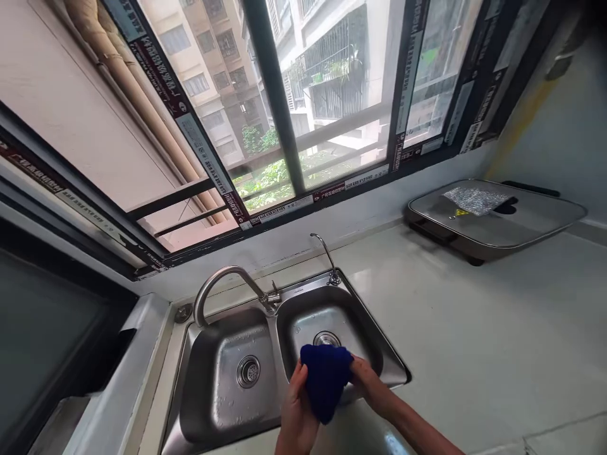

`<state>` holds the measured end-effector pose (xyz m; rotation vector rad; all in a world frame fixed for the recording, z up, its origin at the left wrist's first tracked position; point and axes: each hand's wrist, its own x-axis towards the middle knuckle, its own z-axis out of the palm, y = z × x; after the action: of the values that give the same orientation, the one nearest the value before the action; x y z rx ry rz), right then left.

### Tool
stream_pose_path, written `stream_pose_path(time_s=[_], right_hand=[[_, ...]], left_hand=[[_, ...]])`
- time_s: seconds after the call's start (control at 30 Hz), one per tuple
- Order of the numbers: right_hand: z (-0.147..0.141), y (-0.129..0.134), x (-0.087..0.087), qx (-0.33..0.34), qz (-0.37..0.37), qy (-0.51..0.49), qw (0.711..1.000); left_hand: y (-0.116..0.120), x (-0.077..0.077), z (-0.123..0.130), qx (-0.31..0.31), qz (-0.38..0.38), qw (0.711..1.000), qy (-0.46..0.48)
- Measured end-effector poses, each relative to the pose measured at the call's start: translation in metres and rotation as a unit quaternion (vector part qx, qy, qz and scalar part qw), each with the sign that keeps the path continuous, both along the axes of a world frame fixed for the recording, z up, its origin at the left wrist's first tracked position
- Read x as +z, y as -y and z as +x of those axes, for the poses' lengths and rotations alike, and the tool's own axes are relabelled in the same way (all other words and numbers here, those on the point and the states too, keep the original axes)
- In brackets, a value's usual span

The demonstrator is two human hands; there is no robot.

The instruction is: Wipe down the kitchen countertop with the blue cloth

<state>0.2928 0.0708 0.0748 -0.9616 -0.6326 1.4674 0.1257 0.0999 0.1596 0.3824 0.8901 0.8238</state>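
Note:
A dark blue cloth (326,382), bunched and folded, is held up between both hands over the near edge of the right sink basin (303,325). My left hand (298,404) grips its left side, the thumb pointing up along the cloth. On the opposite side my right hand (367,380) is closed on the cloth's right edge; some of its fingertips are hidden behind the fabric. Part of the right basin's drain (327,339) shows just beyond the cloth.
Left of the hands lies the other basin (227,404) with its drain (248,371). A curved faucet (232,270) and a thin tap (325,246) rise behind the basins. An electric pan with a glass lid (502,215) sits on the counter (465,335) below the window.

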Motion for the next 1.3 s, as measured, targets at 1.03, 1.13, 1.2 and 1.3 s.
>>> stream_pose_path(time_s=[1.03,1.13,1.2,1.3], right_hand=[[-0.073,0.022,0.032,-0.086,-0.202,-0.094,0.971],[-0.085,0.019,0.032,-0.071,-0.194,-0.082,0.975],[-0.089,0.018,0.031,-0.073,-0.194,-0.069,0.976],[-0.092,0.018,0.030,-0.094,-0.200,-0.045,0.974]], left_hand=[[-0.091,0.010,-0.204,0.355,0.210,0.895,-0.170],[-0.100,0.024,-0.217,0.350,0.255,0.881,-0.192],[-0.100,0.023,-0.217,0.315,0.254,0.893,-0.197],[-0.100,0.015,-0.207,0.265,0.246,0.910,-0.201]])
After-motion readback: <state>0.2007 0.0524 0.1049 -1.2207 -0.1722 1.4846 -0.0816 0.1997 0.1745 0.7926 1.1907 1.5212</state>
